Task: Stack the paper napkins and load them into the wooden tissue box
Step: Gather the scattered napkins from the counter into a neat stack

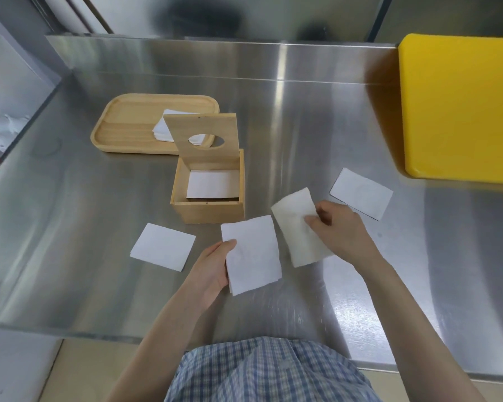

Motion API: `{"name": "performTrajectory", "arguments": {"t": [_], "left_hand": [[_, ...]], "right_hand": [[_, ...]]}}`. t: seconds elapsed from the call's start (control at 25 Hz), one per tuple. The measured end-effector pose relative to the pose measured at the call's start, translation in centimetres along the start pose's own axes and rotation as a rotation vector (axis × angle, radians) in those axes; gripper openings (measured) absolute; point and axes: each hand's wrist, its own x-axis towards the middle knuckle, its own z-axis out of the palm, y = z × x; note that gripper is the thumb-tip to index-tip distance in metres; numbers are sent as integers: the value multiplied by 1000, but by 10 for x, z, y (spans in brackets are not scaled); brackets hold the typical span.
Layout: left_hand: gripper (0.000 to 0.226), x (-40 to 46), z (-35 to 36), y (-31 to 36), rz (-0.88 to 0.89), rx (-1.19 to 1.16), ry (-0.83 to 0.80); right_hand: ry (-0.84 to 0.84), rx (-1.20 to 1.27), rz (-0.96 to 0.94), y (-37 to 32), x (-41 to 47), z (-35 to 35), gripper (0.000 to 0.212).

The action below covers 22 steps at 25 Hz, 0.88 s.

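The wooden tissue box (206,211) stands in the middle of the steel counter, its lid with a round hole (204,137) tipped up at the back. A white napkin (211,184) lies inside it. My left hand (211,266) grips a white napkin (251,255) by its left edge, just in front of the box. My right hand (341,229) pinches a second napkin (296,230) to the right of the first. Two loose napkins lie flat: one at the left (163,246), one at the right (360,192).
A wooden tray (128,126) behind the box holds a small pile of napkins (161,130). A yellow board (459,108) lies at the right back of the counter. The counter's left edge (21,126) drops off beside the tray.
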Motion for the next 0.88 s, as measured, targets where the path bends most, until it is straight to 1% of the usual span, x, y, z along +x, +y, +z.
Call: {"name": "performTrajectory", "arguments": {"t": [0.08, 0.12, 0.16, 0.2, 0.28, 0.36, 0.44, 0.56, 0.68, 0.8, 0.88], "left_hand": [[36, -2, 1, -3, 10, -15, -32], [36, -4, 3, -3, 16, -21, -44], [36, -6, 4, -2, 24, -21, -50], [35, -8, 5, -2, 32, -14, -57], [35, -10, 9, 0, 44, 5, -83], [39, -12, 11, 1, 41, -2, -81], [39, -15, 12, 3, 43, -13, -65], [40, -21, 18, 10, 45, -32, -42], [46, -23, 26, 15, 29, -51, -36], [51, -20, 26, 11, 19, -51, -60], [47, -17, 24, 7, 5, -13, -95]], "right_hand": [[-120, 452, -2, -15, -15, -9, 19], [-183, 641, -9, -21, -21, -12, 18], [-236, 742, -11, -23, -23, -11, 18], [-284, 770, -7, -24, -25, -7, 18], [-347, 704, 24, -25, -27, 8, 18], [-369, 618, 80, -23, -27, 24, 19], [-349, 556, 112, -18, -26, 36, 20], [-299, 519, 130, -11, -24, 43, 15], [-287, 468, 143, -9, -23, 44, 14], [-261, 411, 154, -7, -21, 43, 17], [-250, 388, 168, -4, -21, 41, 20]]}}
